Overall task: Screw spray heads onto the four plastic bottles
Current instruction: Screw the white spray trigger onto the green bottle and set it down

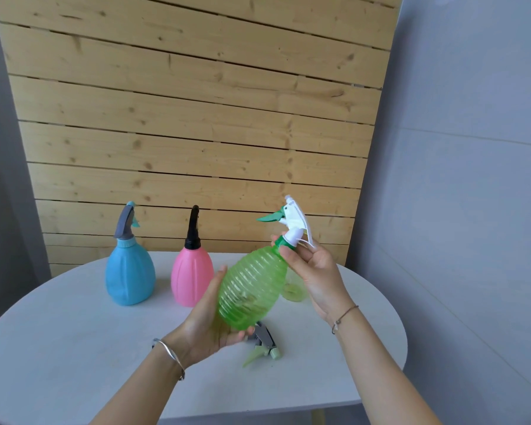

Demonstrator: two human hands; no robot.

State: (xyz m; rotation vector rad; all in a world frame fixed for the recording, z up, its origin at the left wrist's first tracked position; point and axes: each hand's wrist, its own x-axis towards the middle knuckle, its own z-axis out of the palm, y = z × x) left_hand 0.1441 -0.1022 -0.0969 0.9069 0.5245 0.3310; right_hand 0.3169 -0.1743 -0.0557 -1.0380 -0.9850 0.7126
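Note:
A ribbed clear-green bottle (252,286) is held tilted above the table. My left hand (209,320) cups its base from the left. My right hand (313,265) grips its neck, fingers around the green collar of the white spray head (295,219) with a green trigger. A blue bottle (129,271) with a grey spray head and a pink bottle (191,273) with a black spray head stand upright at the back. A loose grey and pale-green spray head (264,345) lies on the table under the green bottle. A pale yellowish bottle (293,291) shows only partly behind my right hand.
The round white table (74,348) has its front edge near the bottom of the view. A wooden plank panel (196,118) stands right behind it, with grey walls on both sides.

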